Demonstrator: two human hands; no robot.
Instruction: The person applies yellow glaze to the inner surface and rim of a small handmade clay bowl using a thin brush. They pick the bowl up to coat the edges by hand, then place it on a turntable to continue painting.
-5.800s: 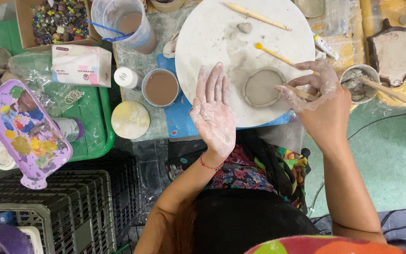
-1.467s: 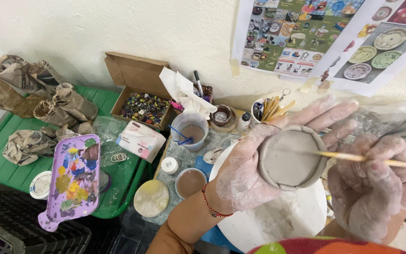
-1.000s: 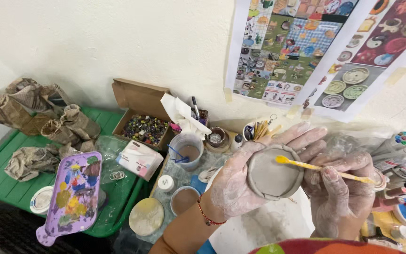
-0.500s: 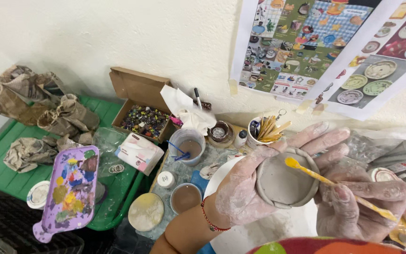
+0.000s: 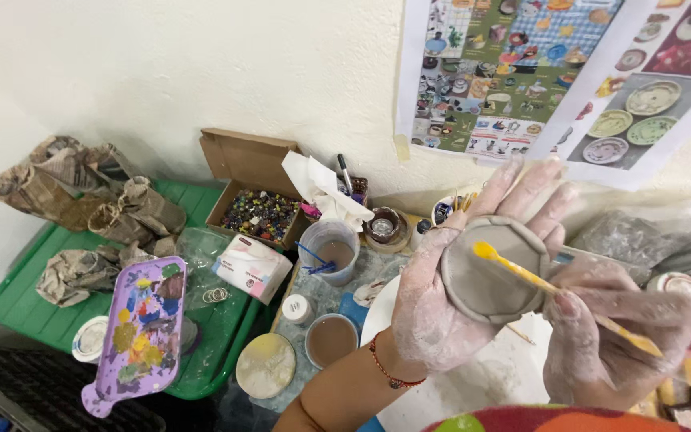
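My left hand [image 5: 457,296], coated in pale clay, is raised palm-up and cradles a small round grey clay dish [image 5: 491,270] with a low rim. My right hand [image 5: 609,332], also smeared with clay, pinches a thin yellow-handled tool [image 5: 557,296]. The tool's rounded yellow tip rests on the upper left of the dish's inner face. Below both hands lies a round white work board [image 5: 473,376].
A cup of muddy water [image 5: 331,252] with a blue stick, a jar of brown slip [image 5: 331,340], a cardboard box of beads [image 5: 261,212], a tissue pack [image 5: 251,268], a purple paint palette [image 5: 139,328], a green tray [image 5: 33,312] with crumpled paper, and wall posters [image 5: 553,80].
Since 5.8 s ago the dish went from the white board up into my left palm. Over the last second the tool's tip slid left across the dish and my right hand dropped lower.
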